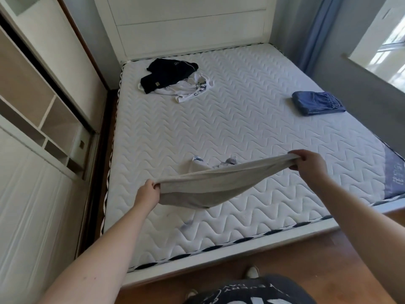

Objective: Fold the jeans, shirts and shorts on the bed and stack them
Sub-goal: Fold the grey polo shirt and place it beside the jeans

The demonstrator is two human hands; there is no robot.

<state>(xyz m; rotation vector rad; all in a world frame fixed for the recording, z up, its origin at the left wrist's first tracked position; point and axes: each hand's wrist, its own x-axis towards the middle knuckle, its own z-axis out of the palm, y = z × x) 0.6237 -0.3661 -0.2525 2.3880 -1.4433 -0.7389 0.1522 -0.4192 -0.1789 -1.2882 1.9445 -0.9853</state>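
Both forearms are bare, with no sleeves showing. The person wears a dark top [252, 290] printed with white lettering. Light-coloured shoes [252, 272] cover the feet.

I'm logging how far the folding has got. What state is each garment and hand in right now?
jeans: folded, lying on the mattress.
dark garment: unfolded, heaped on the white shirt.
white shirt: crumpled, unfolded.
grey garment: stretched between both hands, far end on the mattress.
left hand: gripping it.
right hand: gripping it.
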